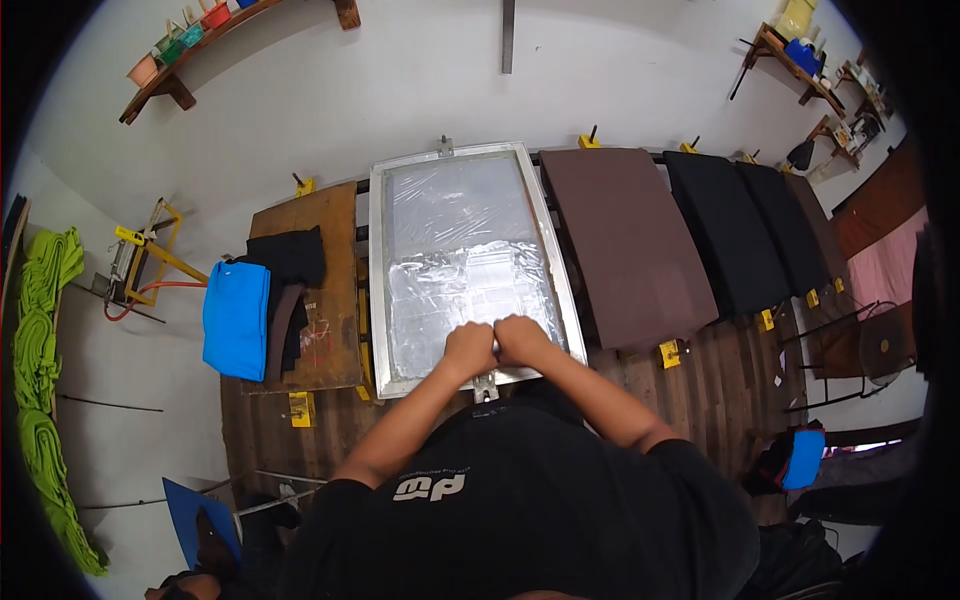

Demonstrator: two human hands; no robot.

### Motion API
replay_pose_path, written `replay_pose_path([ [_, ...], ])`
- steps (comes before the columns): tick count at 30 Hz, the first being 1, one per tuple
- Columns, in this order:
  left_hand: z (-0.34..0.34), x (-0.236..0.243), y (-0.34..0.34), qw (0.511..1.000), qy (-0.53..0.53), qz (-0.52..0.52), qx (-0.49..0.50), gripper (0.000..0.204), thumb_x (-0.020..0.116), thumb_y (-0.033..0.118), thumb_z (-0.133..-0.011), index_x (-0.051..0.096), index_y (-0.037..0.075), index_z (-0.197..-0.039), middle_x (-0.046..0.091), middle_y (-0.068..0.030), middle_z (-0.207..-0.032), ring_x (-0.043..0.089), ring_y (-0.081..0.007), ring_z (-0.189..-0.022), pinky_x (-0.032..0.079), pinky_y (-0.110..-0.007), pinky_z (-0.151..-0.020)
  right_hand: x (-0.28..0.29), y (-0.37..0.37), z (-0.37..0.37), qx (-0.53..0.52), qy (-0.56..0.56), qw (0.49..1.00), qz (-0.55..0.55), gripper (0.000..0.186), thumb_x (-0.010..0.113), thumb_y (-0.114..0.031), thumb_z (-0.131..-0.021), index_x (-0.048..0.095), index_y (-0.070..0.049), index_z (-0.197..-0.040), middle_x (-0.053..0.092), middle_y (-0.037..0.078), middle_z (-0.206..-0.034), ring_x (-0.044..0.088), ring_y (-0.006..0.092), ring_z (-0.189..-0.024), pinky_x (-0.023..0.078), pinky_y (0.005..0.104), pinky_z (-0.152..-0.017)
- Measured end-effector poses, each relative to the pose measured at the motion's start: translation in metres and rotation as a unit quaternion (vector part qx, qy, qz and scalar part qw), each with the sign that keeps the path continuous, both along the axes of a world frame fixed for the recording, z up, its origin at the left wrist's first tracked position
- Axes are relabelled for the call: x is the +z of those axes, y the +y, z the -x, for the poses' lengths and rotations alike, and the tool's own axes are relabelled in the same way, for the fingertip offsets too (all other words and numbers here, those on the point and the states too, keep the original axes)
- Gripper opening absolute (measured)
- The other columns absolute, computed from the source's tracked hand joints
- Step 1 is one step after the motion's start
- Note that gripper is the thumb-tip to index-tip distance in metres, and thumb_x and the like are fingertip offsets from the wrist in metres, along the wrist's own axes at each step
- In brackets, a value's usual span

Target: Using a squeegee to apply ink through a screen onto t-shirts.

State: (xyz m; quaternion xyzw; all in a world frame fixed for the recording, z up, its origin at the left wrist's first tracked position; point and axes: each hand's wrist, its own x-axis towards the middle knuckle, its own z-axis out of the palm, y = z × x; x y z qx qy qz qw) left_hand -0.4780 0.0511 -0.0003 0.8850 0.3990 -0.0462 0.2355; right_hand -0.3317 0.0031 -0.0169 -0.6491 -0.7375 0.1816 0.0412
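A screen printing frame point(553, 230) with a pale metal border lies in front of me. Its mesh point(440, 200) looks glossy and wrinkled, like clear film, with a shinier silvery area in the near half. Both my hands are closed side by side over the frame's near end. Between my left hand point(469, 350) and my right hand point(524, 341) a small shiny grey bit shows; the rest of what they grip is hidden by the fingers. Just below them, a metal clamp point(485, 388) sits at the frame's near edge.
Left of the frame is a wooden board point(335, 290) carrying folded blue cloth point(237, 315) and dark cloth point(290, 255). Brown point(625, 240) and black point(725, 230) cloth-covered boards line the right. Yellow brackets point(670, 353) stick out at the boards' ends. Green cloth bundles point(45, 350) are far left.
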Motion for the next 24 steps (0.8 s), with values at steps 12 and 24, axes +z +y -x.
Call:
replay_pose_path([
  [12,-0.021,-0.013,0.052,0.991,-0.056,-0.121,0.016,0.022,0.074,0.02,-0.074,0.076,0.003,-0.088,0.074,-0.0201,-0.088,0.072,-0.0381,-0.084,0.059,-0.047,-0.077,0.003,0.057,-0.026,0.003,-0.032,0.996,-0.082,0.023,0.078,-0.021,-0.067,0.073,-0.004,-0.082,0.072,0.019,-0.082,0.071,0.0374,-0.082,0.058,0.0473,-0.074],
  [24,-0.006,-0.005,0.034,0.997,-0.056,-0.061,0.006,0.021,0.072,0.017,-0.071,0.076,0.003,-0.086,0.073,-0.0224,-0.089,0.072,-0.0391,-0.085,0.059,-0.049,-0.078,0.013,0.031,-0.015,0.013,-0.017,0.999,-0.038,0.019,0.07,-0.014,-0.067,0.075,-0.006,-0.083,0.072,0.022,-0.083,0.07,0.0399,-0.083,0.058,0.0488,-0.075],
])
